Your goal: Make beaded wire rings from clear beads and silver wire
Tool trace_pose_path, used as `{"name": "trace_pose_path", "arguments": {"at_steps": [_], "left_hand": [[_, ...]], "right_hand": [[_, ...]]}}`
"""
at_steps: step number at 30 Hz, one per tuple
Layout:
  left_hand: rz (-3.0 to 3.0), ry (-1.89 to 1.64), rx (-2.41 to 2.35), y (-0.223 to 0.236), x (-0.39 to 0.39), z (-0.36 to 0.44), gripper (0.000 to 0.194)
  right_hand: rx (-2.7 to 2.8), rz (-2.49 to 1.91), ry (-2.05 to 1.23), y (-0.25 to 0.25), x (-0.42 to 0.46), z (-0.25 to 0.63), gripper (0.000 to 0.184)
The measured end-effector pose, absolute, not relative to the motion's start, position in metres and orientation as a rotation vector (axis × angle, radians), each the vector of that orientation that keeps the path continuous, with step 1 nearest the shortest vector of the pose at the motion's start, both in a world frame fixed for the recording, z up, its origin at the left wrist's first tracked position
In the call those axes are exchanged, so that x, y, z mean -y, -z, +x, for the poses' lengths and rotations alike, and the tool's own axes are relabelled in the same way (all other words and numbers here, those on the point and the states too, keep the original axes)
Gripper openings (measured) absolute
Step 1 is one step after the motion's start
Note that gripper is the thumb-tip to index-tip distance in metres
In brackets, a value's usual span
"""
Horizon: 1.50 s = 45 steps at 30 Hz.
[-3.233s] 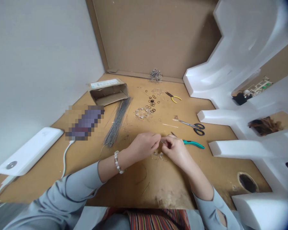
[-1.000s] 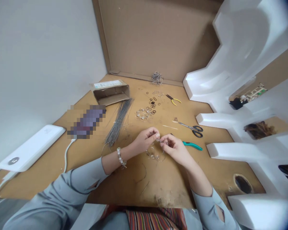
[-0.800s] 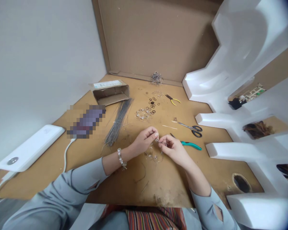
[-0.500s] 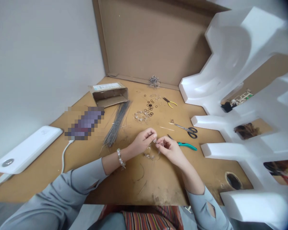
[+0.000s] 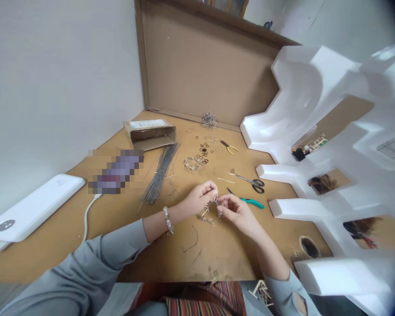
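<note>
Between my hands hangs a ring of thin wire with clear beads (image 5: 207,220), standing just above the table. My left hand (image 5: 199,198) is closed, pinching a wire end at the ring's top between thumb and fingers. A beaded bracelet (image 5: 167,220) circles that wrist. My right hand (image 5: 234,213) is closed too, its thumb and forefinger on the ring's right side. Just beyond the right hand lie teal-handled pliers (image 5: 254,202), partly hidden by it. A second clear beaded ring (image 5: 193,164) lies farther back, beside several small dark rings (image 5: 204,150).
A bundle of grey wires (image 5: 159,175) lies left of my hands, before an open cardboard box (image 5: 153,134). Black-handled scissors (image 5: 257,186) and yellow-handled pliers (image 5: 231,149) lie to the right. White foam (image 5: 292,208) borders the right side. A white power bank (image 5: 36,206) and blurred phone (image 5: 118,171) lie left.
The view has shifted a little. My hands have drawn slightly apart at the top of the beaded ring, and the right fingers have moved down along its side.
</note>
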<state>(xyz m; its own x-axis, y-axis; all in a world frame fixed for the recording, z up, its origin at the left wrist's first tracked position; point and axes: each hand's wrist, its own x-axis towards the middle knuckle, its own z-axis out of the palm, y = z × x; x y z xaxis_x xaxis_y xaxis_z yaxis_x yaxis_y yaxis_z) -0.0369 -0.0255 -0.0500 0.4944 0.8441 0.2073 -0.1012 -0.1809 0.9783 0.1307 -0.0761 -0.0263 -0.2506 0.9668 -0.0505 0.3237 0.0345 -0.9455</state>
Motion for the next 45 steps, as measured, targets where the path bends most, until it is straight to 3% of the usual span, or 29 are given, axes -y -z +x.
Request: {"name": "trace_pose_path", "arguments": {"at_steps": [4, 6, 9, 13, 16, 19, 23, 28, 30, 35, 38, 45], "left_hand": [[1.489, -0.928, -0.686, 0.048, 0.028, -0.037, 0.017], [1.49, -0.923, -0.69, 0.047, 0.029, -0.038, 0.017], [1.505, -0.907, -0.689, 0.048, 0.029, -0.038, 0.017], [1.502, -0.88, -0.683, 0.052, 0.029, -0.036, 0.019], [1.515, -0.867, -0.676, 0.051, 0.029, -0.037, 0.019], [1.514, -0.86, -0.679, 0.049, 0.03, -0.038, 0.017], [1.518, -0.866, -0.652, 0.047, 0.031, -0.039, 0.017], [1.511, -0.85, -0.62, 0.044, 0.032, -0.037, 0.018], [1.504, -0.829, -0.613, 0.043, 0.032, -0.037, 0.018], [1.544, -0.786, -0.591, 0.041, 0.034, -0.038, 0.015], [1.554, -0.775, -0.573, 0.04, 0.036, -0.038, 0.013], [1.582, -0.732, -0.533, 0.036, 0.036, -0.039, 0.015]], "right_hand": [[1.838, -1.527, -0.915, 0.02, 0.08, 0.167, 0.034], [2.02, -1.682, -0.585, 0.023, 0.08, 0.194, 0.037], [2.248, -1.899, -0.162, 0.031, 0.083, 0.229, 0.064], [2.436, -2.034, -0.09, 0.04, 0.092, 0.236, 0.084], [2.465, -2.161, 0.126, 0.042, 0.093, 0.219, 0.074], [2.463, -2.32, 0.264, 0.041, 0.087, 0.204, 0.049], [2.358, -2.381, -0.007, 0.033, 0.079, 0.211, 0.034], [2.105, -1.81, -1.064, 0.01, 0.095, 0.235, 0.045], [2.03, -1.661, -1.294, -0.001, 0.107, 0.236, 0.049], [2.222, -1.673, -1.311, -0.024, 0.12, 0.222, 0.044], [2.327, -1.749, -1.185, -0.03, 0.119, 0.216, 0.036], [2.474, -1.725, -0.925, -0.037, 0.115, 0.21, 0.039]]}}
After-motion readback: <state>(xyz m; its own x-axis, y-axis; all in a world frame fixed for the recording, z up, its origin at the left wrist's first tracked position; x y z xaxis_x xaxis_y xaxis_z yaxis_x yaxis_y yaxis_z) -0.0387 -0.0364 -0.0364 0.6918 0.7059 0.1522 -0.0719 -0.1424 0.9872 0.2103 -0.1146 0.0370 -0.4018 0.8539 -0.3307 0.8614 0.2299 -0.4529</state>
